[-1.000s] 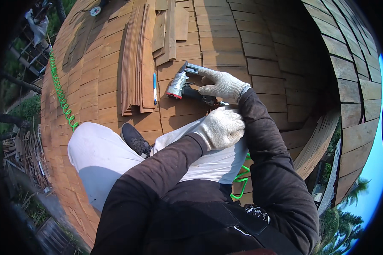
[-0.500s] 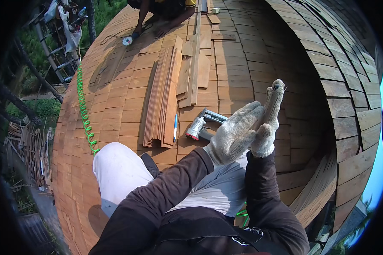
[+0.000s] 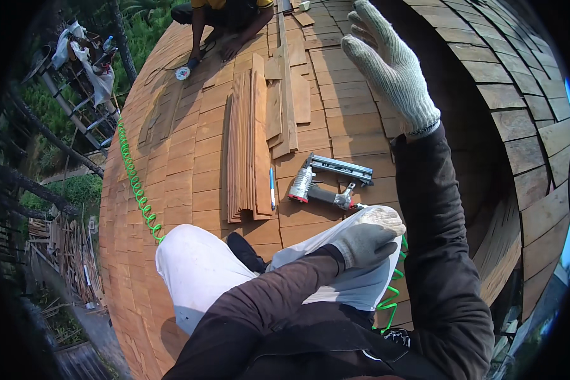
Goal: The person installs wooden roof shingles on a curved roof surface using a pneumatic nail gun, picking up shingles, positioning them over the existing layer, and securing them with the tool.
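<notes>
My right hand [image 3: 389,63], in a knitted work glove, is raised high over the shingled roof [image 3: 190,164], fingers spread and holding nothing. In its own glove, my left hand [image 3: 366,244] rests loosely curled on my knee in white trousers [image 3: 196,272]. A silver and red nail gun [image 3: 326,183] lies on the shingles just beyond that knee, untouched. Left of the gun a blue pencil [image 3: 272,189] lies beside a stack of thin wooden shingles [image 3: 245,149] standing on edge.
A green coiled air hose [image 3: 135,183] runs down the roof's left edge, and more hose [image 3: 392,288] shows by my right hip. Loose boards [image 3: 288,95] lie uphill. Another person [image 3: 225,19] crouches at the top with a small disc tool [image 3: 183,73]. The roof drops off at left.
My right hand let go of the nail gun, met my left hand in front of me, then rose up open. The left hand returned to my knee. The gun stays on the shingles.
</notes>
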### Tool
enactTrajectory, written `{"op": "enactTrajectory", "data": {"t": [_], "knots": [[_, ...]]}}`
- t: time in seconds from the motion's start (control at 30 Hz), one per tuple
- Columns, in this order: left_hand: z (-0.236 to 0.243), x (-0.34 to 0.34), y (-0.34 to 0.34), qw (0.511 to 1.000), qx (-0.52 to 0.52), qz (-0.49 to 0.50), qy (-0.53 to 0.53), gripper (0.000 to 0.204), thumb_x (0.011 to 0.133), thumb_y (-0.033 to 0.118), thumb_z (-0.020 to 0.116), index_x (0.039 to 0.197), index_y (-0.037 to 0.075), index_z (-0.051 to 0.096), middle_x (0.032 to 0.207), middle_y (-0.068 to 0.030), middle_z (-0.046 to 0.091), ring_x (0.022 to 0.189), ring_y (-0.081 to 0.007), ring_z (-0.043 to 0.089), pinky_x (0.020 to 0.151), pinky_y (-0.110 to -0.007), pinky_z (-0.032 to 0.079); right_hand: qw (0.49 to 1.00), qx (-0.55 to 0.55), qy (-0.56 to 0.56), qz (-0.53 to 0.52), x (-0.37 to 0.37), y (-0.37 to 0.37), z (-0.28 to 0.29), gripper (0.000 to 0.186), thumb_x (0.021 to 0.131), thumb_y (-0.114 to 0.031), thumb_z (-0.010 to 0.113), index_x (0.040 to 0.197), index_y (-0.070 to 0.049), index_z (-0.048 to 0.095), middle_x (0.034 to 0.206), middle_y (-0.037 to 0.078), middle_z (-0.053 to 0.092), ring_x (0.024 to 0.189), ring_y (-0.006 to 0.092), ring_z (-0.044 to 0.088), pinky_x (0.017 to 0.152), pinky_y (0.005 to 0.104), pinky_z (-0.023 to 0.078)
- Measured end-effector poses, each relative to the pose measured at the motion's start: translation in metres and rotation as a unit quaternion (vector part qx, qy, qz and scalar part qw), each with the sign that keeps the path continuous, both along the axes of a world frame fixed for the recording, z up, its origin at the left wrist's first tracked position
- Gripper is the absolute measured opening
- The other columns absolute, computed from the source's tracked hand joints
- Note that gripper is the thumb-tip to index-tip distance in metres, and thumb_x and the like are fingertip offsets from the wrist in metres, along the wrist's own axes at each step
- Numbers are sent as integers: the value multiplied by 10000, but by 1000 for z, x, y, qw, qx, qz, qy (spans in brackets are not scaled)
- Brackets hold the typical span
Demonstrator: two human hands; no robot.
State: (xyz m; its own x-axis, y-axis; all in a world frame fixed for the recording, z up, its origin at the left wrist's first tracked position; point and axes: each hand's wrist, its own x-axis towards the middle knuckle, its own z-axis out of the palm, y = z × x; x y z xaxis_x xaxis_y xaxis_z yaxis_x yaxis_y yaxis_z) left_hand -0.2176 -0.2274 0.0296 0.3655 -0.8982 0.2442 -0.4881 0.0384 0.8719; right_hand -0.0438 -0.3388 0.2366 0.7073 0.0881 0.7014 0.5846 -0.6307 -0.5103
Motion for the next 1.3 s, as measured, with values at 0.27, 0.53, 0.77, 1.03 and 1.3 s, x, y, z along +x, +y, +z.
{"op": "enactTrajectory", "data": {"t": [0.27,0.53,0.77,1.03,1.3], "knots": [[-18,5,-14,980,-59,33,-186,452,896,448,655,1178,112,765,1146,-172,767,1132,-370,704,1075,-492,501,845,-210,469,-148,-57,-23,-158,597,977,-500,744,1330,-21,695,1132,247,770,1077,357,759,947,407,586],[-43,-14,-11,980,46,22,-190,617,991,497,556,1485,130,605,1524,-153,611,1471,-353,504,1272,-496,315,709,-520,474,-30,-82,5,-210,1006,748,-465,869,1537,-6,447,1105,213,779,990,373,770,930,486,543],[-36,0,-8,992,26,-6,-127,577,985,482,557,1416,110,652,1431,-162,673,1391,-377,570,1232,-493,369,657,-588,471,-34,-81,13,-238,921,922,-162,665,1702,-20,197,1075,197,793,958,349,786,879,471,520],[-28,-3,-13,985,10,10,-172,494,952,460,614,1299,126,721,1298,-178,721,1261,-377,643,1139,-486,449,736,-429,509,-126,-74,-11,-218,839,837,-178,713,1579,15,373,1058,240,757,955,410,759,840,486,594],[-11,13,-11,971,-193,41,-137,317,833,175,743,1127,59,769,1268,-153,732,1265,-378,649,1167,-531,456,768,-137,527,-337,-76,-122,-114,294,840,-291,695,989,-38,719,862,164,764,747,254,755,680,399,609]]}}
